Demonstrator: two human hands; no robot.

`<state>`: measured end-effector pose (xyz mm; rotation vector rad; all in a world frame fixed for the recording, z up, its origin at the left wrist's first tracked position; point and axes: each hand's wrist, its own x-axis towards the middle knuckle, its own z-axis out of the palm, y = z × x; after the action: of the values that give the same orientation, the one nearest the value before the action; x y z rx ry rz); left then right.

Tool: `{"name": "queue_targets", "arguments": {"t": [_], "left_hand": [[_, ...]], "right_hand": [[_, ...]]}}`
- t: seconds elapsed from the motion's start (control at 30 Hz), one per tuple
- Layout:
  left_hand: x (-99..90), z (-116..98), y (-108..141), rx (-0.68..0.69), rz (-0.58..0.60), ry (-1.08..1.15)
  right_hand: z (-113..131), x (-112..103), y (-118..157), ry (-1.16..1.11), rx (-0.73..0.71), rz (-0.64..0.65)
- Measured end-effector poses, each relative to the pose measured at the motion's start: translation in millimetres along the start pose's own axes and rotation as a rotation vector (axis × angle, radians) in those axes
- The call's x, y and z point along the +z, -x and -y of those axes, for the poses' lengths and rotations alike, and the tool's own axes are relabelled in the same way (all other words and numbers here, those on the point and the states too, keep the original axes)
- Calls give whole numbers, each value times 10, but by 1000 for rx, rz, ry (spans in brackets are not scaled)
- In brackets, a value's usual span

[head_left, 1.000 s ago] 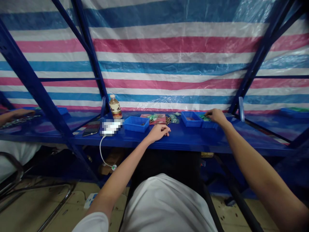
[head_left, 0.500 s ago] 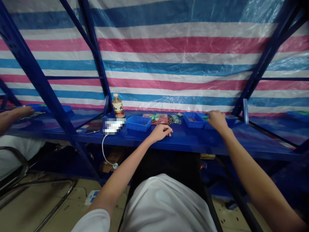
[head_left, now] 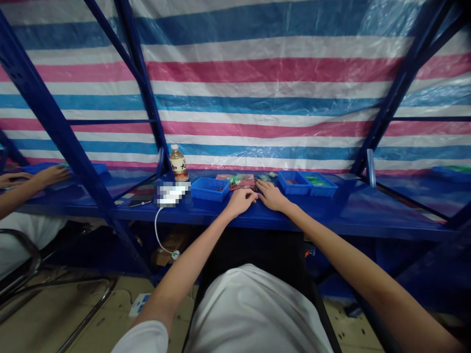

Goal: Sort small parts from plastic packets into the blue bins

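Note:
My left hand (head_left: 241, 202) rests at the front of the blue table, its fingers curled together; whatever they pinch, if anything, is too small to make out. Close beside it, my right hand (head_left: 273, 197) lies palm down with fingers stretched out, the fingertips at a small pile of brassy metal parts (head_left: 256, 186) that it partly hides. Behind my hands is a reddish sheet or bag (head_left: 247, 181) with crumpled green-tinted plastic (head_left: 235, 179) on it. More small clear bags (head_left: 270, 175) lie behind the right fingers.
One blue bin (head_left: 209, 190) stands left of my hands. On the right stand another blue bin (head_left: 293, 183) and a bin of green packets (head_left: 319, 182). A drink bottle (head_left: 179, 164) and a white cable (head_left: 156, 225) are at left. A co-worker's hand (head_left: 55, 174) works beyond the post.
My right hand has moved left from the green-packet bin to the metal parts beside my left hand. The left hand's fingers have drawn closer together. The co-worker's hand has moved right.

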<state>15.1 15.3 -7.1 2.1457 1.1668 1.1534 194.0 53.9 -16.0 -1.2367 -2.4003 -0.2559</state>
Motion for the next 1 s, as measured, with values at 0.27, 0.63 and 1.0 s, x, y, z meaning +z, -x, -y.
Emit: {"name": "queue_targets", "arguments": {"t": [0.27, 0.63, 1.0], "left_hand": [[-4, -4, 7, 13, -19, -5], [-26, -56, 26, -2, 0, -35], [-27, -71, 22, 16, 8, -76]], "right_hand": [[-11, -81, 56, -44, -104, 14], [-65, -99, 143, -83, 0, -88], [-66, -123, 121, -107, -39, -40]]}}
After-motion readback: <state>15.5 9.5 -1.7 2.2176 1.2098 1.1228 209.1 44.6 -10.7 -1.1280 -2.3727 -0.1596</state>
